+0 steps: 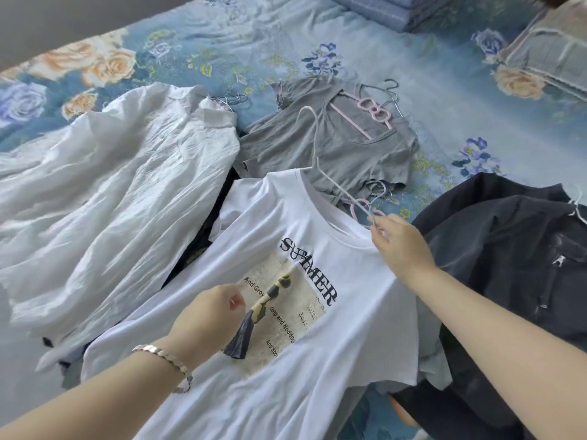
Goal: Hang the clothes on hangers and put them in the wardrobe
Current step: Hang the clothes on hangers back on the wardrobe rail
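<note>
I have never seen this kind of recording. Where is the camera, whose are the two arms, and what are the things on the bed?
There is no machine here. A person wears one wide-angle camera on the head, so you look down along that person's own arms. The left hand, with a bracelet at the wrist, pinches the front of a white T-shirt printed SUMMER. The right hand pinches a thin pale hanger just beyond the T-shirt's neckline. Everything lies on a bed with a flowered sheet. To the left is a white collared shirt, with metal hooks showing at its collar. Behind is a grey top with a pink hanger in its neck. To the right is a dark jacket. No wardrobe is in view.
</note>
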`<state>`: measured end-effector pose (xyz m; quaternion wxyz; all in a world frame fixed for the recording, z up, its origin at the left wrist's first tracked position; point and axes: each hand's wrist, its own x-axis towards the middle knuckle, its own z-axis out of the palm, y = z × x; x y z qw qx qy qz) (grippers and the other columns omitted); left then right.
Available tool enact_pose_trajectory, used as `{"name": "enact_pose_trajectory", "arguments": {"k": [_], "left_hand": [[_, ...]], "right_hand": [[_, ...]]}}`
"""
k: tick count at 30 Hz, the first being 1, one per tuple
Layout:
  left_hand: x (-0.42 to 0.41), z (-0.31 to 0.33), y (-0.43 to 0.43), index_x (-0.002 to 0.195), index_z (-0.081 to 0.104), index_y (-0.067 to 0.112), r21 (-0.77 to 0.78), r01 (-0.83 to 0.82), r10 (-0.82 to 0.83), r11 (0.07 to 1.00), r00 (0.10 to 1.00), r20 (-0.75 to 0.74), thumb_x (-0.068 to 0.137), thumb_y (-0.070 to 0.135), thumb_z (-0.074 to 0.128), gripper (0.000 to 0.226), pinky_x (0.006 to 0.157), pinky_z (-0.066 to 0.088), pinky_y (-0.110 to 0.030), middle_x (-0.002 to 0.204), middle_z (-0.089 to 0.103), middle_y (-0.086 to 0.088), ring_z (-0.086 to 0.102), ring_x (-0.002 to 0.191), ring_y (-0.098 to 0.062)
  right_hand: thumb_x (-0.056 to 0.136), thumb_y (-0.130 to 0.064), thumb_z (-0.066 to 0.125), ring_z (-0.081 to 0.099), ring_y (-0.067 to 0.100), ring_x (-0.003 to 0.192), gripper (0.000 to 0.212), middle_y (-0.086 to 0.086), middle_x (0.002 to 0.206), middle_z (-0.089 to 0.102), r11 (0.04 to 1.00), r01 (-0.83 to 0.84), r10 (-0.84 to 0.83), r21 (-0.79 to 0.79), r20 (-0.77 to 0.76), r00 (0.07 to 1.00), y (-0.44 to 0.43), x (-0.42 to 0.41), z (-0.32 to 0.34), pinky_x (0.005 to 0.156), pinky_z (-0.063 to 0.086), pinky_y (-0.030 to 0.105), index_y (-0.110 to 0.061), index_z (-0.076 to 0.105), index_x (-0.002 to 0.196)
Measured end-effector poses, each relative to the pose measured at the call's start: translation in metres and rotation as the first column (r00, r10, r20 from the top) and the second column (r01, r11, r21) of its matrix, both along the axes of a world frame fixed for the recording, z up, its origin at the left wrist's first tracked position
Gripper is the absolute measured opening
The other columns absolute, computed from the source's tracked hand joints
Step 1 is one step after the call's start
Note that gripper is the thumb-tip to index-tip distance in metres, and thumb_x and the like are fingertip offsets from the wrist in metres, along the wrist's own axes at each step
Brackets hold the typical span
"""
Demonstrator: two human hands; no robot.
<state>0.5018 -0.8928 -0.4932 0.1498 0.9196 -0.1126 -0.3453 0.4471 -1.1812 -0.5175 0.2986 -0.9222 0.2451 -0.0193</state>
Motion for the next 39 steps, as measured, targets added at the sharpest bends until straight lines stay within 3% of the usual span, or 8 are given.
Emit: {"name": "enact_pose_trajectory", "arguments": {"k": [3, 7, 13, 26, 29, 32, 35, 39], "left_hand": [[0.0, 0.035, 0.02, 0.085, 0.06, 0.02, -0.014, -0.028, 0.028, 1.0, 0.999, 0.014, 0.092, 0.012, 0.04, 0.022, 0.052, 0.038, -0.019, 0.084, 0.062, 0.007, 0.054, 0.066, -0.01], [0.001, 0.096, 0.052, 0.088, 0.061, 0.02, -0.034, -0.064, 0.065, 0.997, 0.996, 0.055, 0.092, 0.012, 0.04, 0.022, 0.06, 0.043, -0.023, 0.09, 0.064, 0.005, 0.06, 0.078, -0.017], [-0.005, 0.187, 0.122, 0.088, 0.064, 0.019, -0.122, -0.191, 0.21, 0.974, 0.962, 0.173, 0.088, 0.012, 0.045, 0.02, 0.064, 0.045, -0.029, 0.087, 0.067, 0.002, 0.059, 0.077, -0.019], [-0.092, 0.371, 0.364, 0.066, 0.058, 0.023, -0.416, -0.406, 0.568, 0.813, 0.708, 0.419, 0.083, 0.005, 0.05, 0.026, 0.07, 0.048, -0.031, 0.071, 0.066, -0.002, 0.061, 0.075, -0.026], [-0.126, 0.399, 0.419, 0.088, 0.063, 0.018, -0.41, -0.4, 0.57, 0.82, 0.633, 0.523, 0.087, 0.011, 0.052, 0.012, 0.078, 0.048, -0.031, 0.085, 0.065, -0.002, 0.062, 0.086, -0.025], [-0.155, 0.424, 0.462, 0.126, 0.054, 0.012, -0.407, -0.27, 0.488, 0.873, 0.502, 0.714, 0.092, 0.023, 0.056, 0.036, 0.098, 0.037, -0.031, 0.112, 0.057, -0.004, 0.05, 0.113, -0.024], [-0.177, 0.444, 0.49, 0.134, 0.048, 0.015, -0.357, -0.201, 0.409, 0.912, 0.495, 0.767, 0.096, 0.031, 0.049, 0.042, 0.111, 0.024, -0.033, 0.131, 0.052, 0.0, 0.032, 0.131, -0.018], [-0.202, 0.454, 0.523, 0.096, 0.068, 0.008, -0.377, -0.155, 0.405, 0.913, 0.442, 0.8, 0.098, 0.018, 0.045, 0.025, 0.095, 0.033, -0.03, 0.087, 0.06, 0.006, 0.053, 0.108, -0.022]], "right_hand": [[0.096, -0.017, 0.046, 0.058, 0.022, 0.091, 0.018, 0.002, 0.101, 0.052, 0.992, -0.118, 0.117, -0.043, -0.022, 0.993, 0.024, -0.006, 0.04, 0.065, 0.033, 0.028, -0.015, 0.06, 0.107], [0.091, -0.013, 0.048, 0.052, -0.001, 0.077, 0.025, -0.011, 0.09, 0.041, 0.956, -0.231, 0.236, 0.183, -0.005, 0.972, 0.061, -0.012, 0.1, 0.075, 0.042, 0.028, -0.035, 0.046, 0.079], [0.074, -0.004, 0.052, 0.043, 0.002, 0.067, 0.029, -0.01, 0.079, 0.042, 0.914, -0.312, 0.274, 0.26, 0.173, 0.946, 0.139, -0.011, 0.199, 0.063, 0.035, 0.01, -0.03, 0.044, 0.062], [0.068, 0.019, 0.051, 0.046, -0.003, 0.06, 0.05, -0.008, 0.063, 0.039, 0.73, -0.681, 0.663, -0.062, 0.307, 0.683, 0.331, -0.042, 0.401, 0.054, 0.033, 0.009, -0.025, 0.035, 0.05], [0.064, 0.019, 0.048, 0.042, 0.002, 0.057, 0.051, -0.008, 0.057, 0.034, 0.653, -0.736, 0.751, -0.18, 0.281, 0.597, 0.382, -0.056, 0.433, 0.052, 0.029, 0.013, -0.024, 0.026, 0.049], [0.064, 0.019, 0.048, 0.04, 0.004, 0.057, 0.05, -0.007, 0.059, 0.033, 0.57, -0.788, 0.817, -0.234, 0.269, 0.511, 0.437, -0.068, 0.455, 0.053, 0.029, 0.014, -0.023, 0.025, 0.049], [0.062, 0.017, 0.05, 0.041, 0.001, 0.058, 0.051, -0.008, 0.059, 0.033, 0.49, -0.826, 0.865, -0.28, 0.277, 0.419, 0.493, -0.081, 0.472, 0.054, 0.03, 0.013, -0.025, 0.024, 0.049], [0.058, 0.014, 0.052, 0.038, 0.003, 0.054, 0.051, -0.009, 0.055, 0.034, 0.412, -0.857, 0.904, -0.31, 0.26, 0.341, 0.557, -0.092, 0.479, 0.051, 0.029, 0.011, -0.03, 0.028, 0.05]]}}
